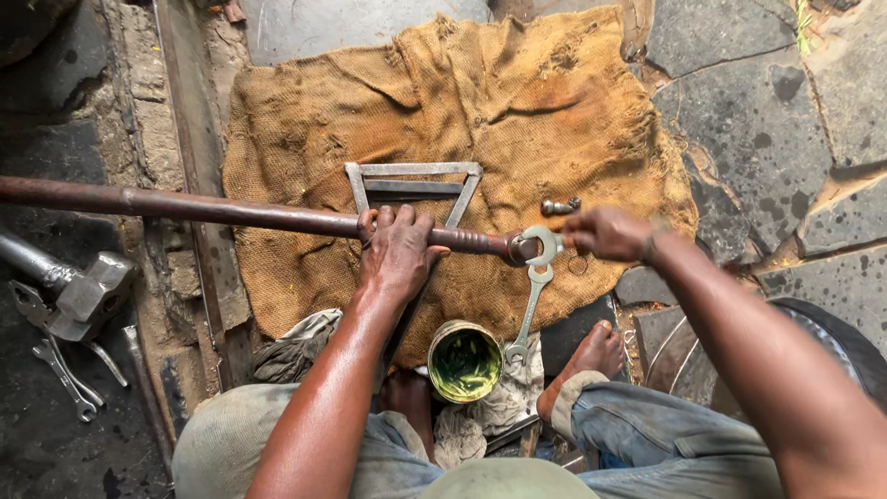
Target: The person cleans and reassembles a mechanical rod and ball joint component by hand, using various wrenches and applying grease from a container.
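Lying left to right across burlap sacking (517,102): rusty rod (231,212), left hand (399,251) clasped around mid-shaft, right hand (605,233) pinching ring spanner (539,248) at nearer threaded end.

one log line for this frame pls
left hand grip: rusty rod | right hand: at rod end, by ring spanner | under: burlap sack | near: green-filled tin

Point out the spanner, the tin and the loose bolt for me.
spanner (534,294): head view, on its shaft below the ring end.
tin (464,361): head view, on its green inside.
bolt (560,206): head view, on its middle, lying on the sacking.
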